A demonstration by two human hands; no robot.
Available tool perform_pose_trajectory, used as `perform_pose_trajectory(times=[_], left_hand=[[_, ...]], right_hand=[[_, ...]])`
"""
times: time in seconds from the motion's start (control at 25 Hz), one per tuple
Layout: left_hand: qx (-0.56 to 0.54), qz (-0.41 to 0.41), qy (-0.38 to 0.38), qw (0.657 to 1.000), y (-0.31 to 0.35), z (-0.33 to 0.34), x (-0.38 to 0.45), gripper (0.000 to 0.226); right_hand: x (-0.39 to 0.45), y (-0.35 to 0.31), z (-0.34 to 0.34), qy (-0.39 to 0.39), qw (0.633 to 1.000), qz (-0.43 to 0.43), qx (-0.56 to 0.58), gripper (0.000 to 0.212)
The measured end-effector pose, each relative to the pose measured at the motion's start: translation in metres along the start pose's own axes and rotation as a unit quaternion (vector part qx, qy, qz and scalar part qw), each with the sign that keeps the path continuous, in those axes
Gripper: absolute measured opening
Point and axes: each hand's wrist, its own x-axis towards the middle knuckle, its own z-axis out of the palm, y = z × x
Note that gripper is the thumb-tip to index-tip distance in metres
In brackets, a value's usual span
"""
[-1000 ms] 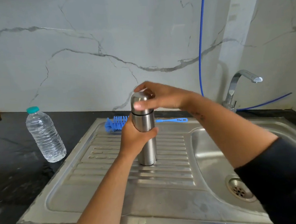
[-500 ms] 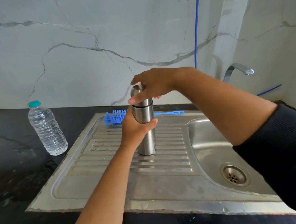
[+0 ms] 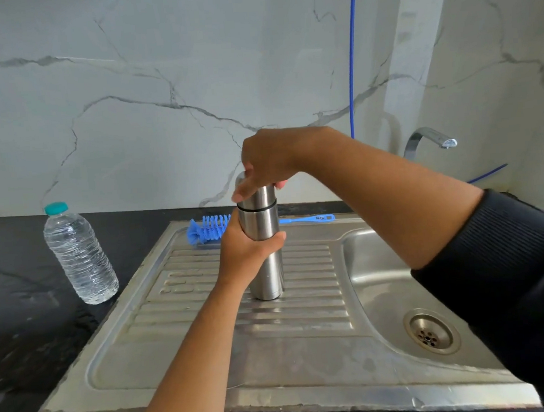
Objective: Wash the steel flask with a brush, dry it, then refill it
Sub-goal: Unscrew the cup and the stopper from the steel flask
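A steel flask [image 3: 266, 272] stands upright on the ribbed steel drainboard [image 3: 209, 339]. My left hand [image 3: 246, 252] wraps around the flask's body from the left. My right hand [image 3: 272, 156] comes from above and grips the flask's steel cap [image 3: 260, 197], which sits on the body with a dark seam below it. A blue bottle brush [image 3: 209, 229] lies flat behind the flask at the drainboard's back edge, its thin handle pointing right.
A clear plastic water bottle [image 3: 79, 258] with a teal cap stands on the black counter [image 3: 21, 320] at left. The sink basin [image 3: 382, 278] with its drain [image 3: 430, 331] lies at right, below a steel tap [image 3: 428, 138]. A blue hose [image 3: 352, 55] runs down the marble wall.
My right hand has shifted its grip around the cap, the wrist rising and the fingers turning over it. The left hand and flask stay in place. The view has tilted.
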Motion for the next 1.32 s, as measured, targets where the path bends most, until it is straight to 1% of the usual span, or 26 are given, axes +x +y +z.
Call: perform_pose_trajectory(times=[0.04, 0.12, 0.16, 0.24, 0.28, 0.32, 0.36, 0.4, 0.48, 0.56, 0.6, 0.64, 0.72, 0.76, 0.8, 0.88, 0.92, 0.96, 1.04, 1.12, 1.32], left_hand=[[0.001, -0.002, -0.001, 1.000, 0.000, 0.000, 0.000, 0.053], [-0.004, -0.007, 0.000, 1.000, -0.001, 0.000, 0.000, 0.052], [-0.007, -0.008, 0.000, 1.000, -0.001, 0.000, 0.000, 0.052], [-0.009, -0.008, -0.003, 1.000, -0.001, 0.001, 0.000, 0.052], [-0.008, -0.008, -0.004, 1.000, -0.001, 0.001, 0.000, 0.051], [-0.008, -0.009, -0.005, 1.000, -0.001, 0.001, 0.000, 0.051], [-0.007, -0.008, -0.005, 1.000, -0.002, 0.001, 0.000, 0.050], [-0.006, -0.008, -0.005, 1.000, -0.002, 0.001, -0.001, 0.049], [-0.009, -0.007, -0.005, 1.000, -0.002, 0.001, -0.001, 0.049], [-0.014, -0.009, -0.007, 1.000, 0.000, 0.001, -0.002, 0.051], [-0.013, -0.010, -0.007, 1.000, 0.000, 0.001, -0.002, 0.051], [-0.011, -0.011, -0.006, 1.000, 0.000, 0.001, -0.002, 0.051], [-0.008, -0.007, -0.006, 1.000, 0.000, 0.001, -0.002, 0.050], [-0.008, -0.007, -0.007, 1.000, 0.000, 0.001, -0.002, 0.051], [-0.008, -0.009, -0.007, 1.000, 0.000, 0.001, -0.002, 0.051], [-0.011, -0.012, -0.007, 1.000, -0.001, 0.002, -0.002, 0.053], [-0.011, -0.013, -0.007, 1.000, -0.001, 0.002, -0.002, 0.055], [-0.010, -0.014, -0.006, 1.000, -0.001, 0.002, -0.002, 0.055], [-0.008, -0.013, -0.006, 1.000, -0.002, 0.002, -0.001, 0.056], [-0.010, -0.010, -0.008, 1.000, -0.004, 0.001, -0.001, 0.053], [-0.013, -0.002, -0.014, 1.000, -0.005, 0.000, 0.000, 0.051]], right_hand=[[0.001, 0.000, -0.004, -0.019, 1.000, -0.023, -0.004, 0.056], [0.000, 0.000, -0.010, -0.057, 0.997, -0.045, 0.006, 0.057], [-0.002, 0.000, -0.009, -0.058, 0.998, -0.031, 0.013, 0.063], [-0.004, -0.001, -0.003, -0.022, 1.000, 0.011, 0.005, 0.073], [-0.004, -0.001, 0.000, -0.001, 1.000, 0.017, 0.001, 0.070], [-0.003, 0.000, 0.001, 0.005, 1.000, 0.009, 0.000, 0.062], [-0.003, -0.001, -0.001, -0.009, 1.000, -0.009, 0.004, 0.053], [-0.006, -0.002, -0.005, -0.034, 0.999, -0.026, 0.016, 0.047], [-0.007, -0.005, -0.009, -0.060, 0.997, -0.025, 0.039, 0.051], [-0.006, -0.010, -0.006, -0.036, 0.999, 0.017, 0.009, 0.066], [-0.005, -0.011, -0.004, -0.016, 1.000, 0.022, -0.007, 0.066], [-0.002, -0.011, -0.004, -0.006, 1.000, 0.015, -0.011, 0.059], [-0.001, -0.010, -0.007, -0.024, 0.999, -0.033, 0.003, 0.043], [-0.003, -0.009, -0.009, -0.036, 0.998, -0.048, 0.017, 0.042], [-0.004, -0.009, -0.010, -0.045, 0.998, -0.045, 0.030, 0.048], [-0.007, -0.010, -0.006, -0.043, 0.999, -0.002, 0.012, 0.067], [-0.006, -0.009, -0.003, -0.035, 0.999, 0.011, -0.007, 0.073], [-0.005, -0.009, 0.000, -0.031, 0.999, 0.016, -0.016, 0.073], [-0.003, -0.005, 0.000, -0.031, 0.999, 0.004, -0.008, 0.065], [-0.002, 0.001, -0.002, -0.033, 0.999, -0.026, 0.010, 0.059], [-0.006, 0.017, 0.006, -0.031, 0.990, -0.098, 0.097, 0.053]])
